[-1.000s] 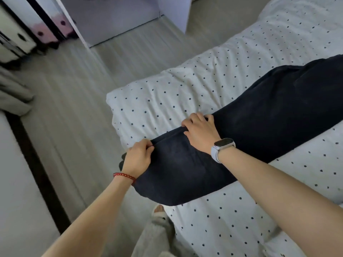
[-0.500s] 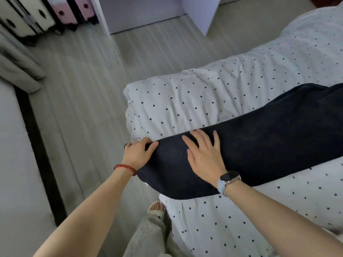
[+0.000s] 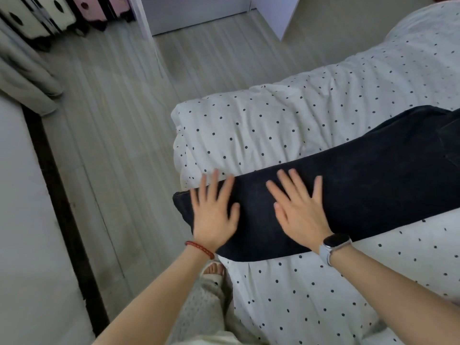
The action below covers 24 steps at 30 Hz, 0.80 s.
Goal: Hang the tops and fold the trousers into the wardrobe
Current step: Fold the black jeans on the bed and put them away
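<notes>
Dark navy trousers (image 3: 368,185) lie stretched across the bed, legs together, their hem end at the bed's left edge. My left hand (image 3: 214,212) lies flat with fingers spread on the hem end. My right hand (image 3: 301,210), a watch on its wrist, presses flat on the trouser leg just to the right. The waist end runs out of view at the right.
The bed has a white duvet (image 3: 286,120) with small dark dots. Pale wood floor (image 3: 112,145) lies to the left. A white wardrobe (image 3: 199,13) with an open door (image 3: 276,11) stands at the top. Grey curtain (image 3: 22,78) and patterned boxes (image 3: 49,16) are at top left.
Both hands let go of the pinched hem and spread flat on the trousers. The right flattened first, then the left. The view shifted so the bed sits lower in frame.
</notes>
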Each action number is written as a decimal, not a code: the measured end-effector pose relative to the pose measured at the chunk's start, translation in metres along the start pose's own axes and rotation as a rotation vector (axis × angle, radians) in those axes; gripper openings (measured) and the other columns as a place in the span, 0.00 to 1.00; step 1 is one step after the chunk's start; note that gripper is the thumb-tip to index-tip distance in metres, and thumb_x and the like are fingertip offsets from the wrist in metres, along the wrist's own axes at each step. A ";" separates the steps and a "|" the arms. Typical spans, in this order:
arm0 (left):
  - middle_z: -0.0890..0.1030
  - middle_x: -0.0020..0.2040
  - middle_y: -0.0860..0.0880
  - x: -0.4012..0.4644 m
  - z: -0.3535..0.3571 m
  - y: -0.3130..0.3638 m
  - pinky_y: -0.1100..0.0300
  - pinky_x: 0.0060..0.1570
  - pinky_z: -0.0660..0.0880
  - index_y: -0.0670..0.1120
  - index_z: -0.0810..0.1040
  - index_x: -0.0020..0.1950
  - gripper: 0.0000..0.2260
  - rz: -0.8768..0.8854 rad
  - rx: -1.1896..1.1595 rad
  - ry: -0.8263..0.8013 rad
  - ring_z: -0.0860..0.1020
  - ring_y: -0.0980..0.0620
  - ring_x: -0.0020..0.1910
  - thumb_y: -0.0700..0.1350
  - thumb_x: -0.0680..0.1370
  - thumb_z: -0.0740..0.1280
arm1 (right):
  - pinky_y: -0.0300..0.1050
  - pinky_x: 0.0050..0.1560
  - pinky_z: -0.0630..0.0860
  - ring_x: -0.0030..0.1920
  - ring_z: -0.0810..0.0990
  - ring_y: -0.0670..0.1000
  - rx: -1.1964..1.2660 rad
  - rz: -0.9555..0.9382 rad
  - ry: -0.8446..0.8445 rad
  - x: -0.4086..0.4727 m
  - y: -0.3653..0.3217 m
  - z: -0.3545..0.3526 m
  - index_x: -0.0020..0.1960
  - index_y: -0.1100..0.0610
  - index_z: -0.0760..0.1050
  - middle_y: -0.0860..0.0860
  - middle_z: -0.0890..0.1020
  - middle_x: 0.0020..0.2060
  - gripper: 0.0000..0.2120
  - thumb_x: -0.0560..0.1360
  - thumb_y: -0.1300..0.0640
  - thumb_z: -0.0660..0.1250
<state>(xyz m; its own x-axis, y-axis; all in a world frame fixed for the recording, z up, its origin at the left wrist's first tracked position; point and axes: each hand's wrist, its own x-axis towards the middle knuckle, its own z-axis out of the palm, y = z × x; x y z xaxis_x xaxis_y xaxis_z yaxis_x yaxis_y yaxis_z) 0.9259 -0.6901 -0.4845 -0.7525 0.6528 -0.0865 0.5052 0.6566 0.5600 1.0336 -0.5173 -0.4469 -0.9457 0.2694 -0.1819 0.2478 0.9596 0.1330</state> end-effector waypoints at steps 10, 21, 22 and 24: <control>0.39 0.76 0.56 -0.017 0.034 0.002 0.39 0.71 0.46 0.56 0.43 0.76 0.28 -0.151 -0.075 -0.281 0.34 0.54 0.74 0.59 0.79 0.50 | 0.71 0.66 0.58 0.72 0.62 0.57 0.111 -0.158 -0.062 -0.041 -0.036 0.024 0.71 0.50 0.64 0.54 0.67 0.71 0.24 0.76 0.47 0.52; 0.67 0.72 0.45 0.023 0.063 0.110 0.29 0.64 0.54 0.52 0.65 0.72 0.24 0.254 0.304 -0.181 0.62 0.38 0.72 0.56 0.78 0.50 | 0.68 0.70 0.42 0.76 0.41 0.52 0.114 0.268 -0.205 -0.017 0.124 0.018 0.75 0.42 0.43 0.47 0.45 0.76 0.31 0.72 0.41 0.29; 0.66 0.72 0.45 0.028 0.070 0.118 0.30 0.65 0.51 0.52 0.65 0.72 0.24 0.238 0.306 -0.177 0.62 0.38 0.72 0.56 0.78 0.49 | 0.68 0.70 0.41 0.76 0.40 0.52 0.114 0.284 -0.199 -0.017 0.135 0.018 0.75 0.42 0.43 0.46 0.45 0.76 0.32 0.72 0.41 0.29; 0.66 0.72 0.45 0.039 0.081 0.137 0.33 0.66 0.47 0.51 0.65 0.72 0.24 0.272 0.312 -0.175 0.62 0.38 0.72 0.57 0.78 0.48 | 0.67 0.70 0.40 0.76 0.40 0.51 0.108 0.313 -0.192 -0.017 0.162 0.021 0.75 0.42 0.43 0.47 0.45 0.76 0.32 0.72 0.41 0.28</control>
<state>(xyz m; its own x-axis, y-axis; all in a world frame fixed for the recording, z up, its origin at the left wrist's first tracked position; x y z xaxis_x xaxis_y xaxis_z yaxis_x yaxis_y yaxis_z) 1.0000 -0.5440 -0.4777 -0.5052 0.8541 -0.1232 0.7985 0.5169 0.3086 1.0943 -0.3643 -0.4430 -0.7667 0.5511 -0.3294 0.5488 0.8288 0.1092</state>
